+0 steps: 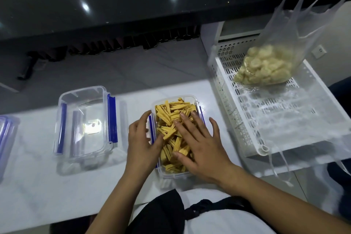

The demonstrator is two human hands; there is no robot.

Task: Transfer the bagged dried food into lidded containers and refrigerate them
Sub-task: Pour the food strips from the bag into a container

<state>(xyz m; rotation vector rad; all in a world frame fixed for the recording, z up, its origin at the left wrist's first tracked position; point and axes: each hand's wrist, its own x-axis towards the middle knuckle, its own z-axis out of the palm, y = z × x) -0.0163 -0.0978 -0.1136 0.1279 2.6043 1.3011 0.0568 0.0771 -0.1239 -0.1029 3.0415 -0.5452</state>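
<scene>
Now, surface (47, 192): white, running left to right before you; every task item sits on it.
Rack (322, 119): white perforated tray at your right, with a thin bag of pale round dried slices (264, 66) lying on its far end, still unpoured.
Empty container (85, 125): clear box with blue clips, well apart to your left, nothing inside that you can make out.
Filled container (176, 174): directly in front of you, long axis running away from your body, packed with yellow dried sticks (171, 114), no lid on it.
Right hand (201, 144): flat on top of the sticks, fingers straight and spread, pressing rather than gripping.
Left hand (142, 138): against the container's left wall by the blue clip, fingers lightly curved around the edge; whether they truly grip it, you cannot tell.
Key relation: the container lies under and between both hands, so either can hold it; a lid must come from your left side, making the left hand the nearer one, in my judgement.
Lid: a blue-edged piece (5, 138) shows at the far left border, too cropped to identify.
</scene>
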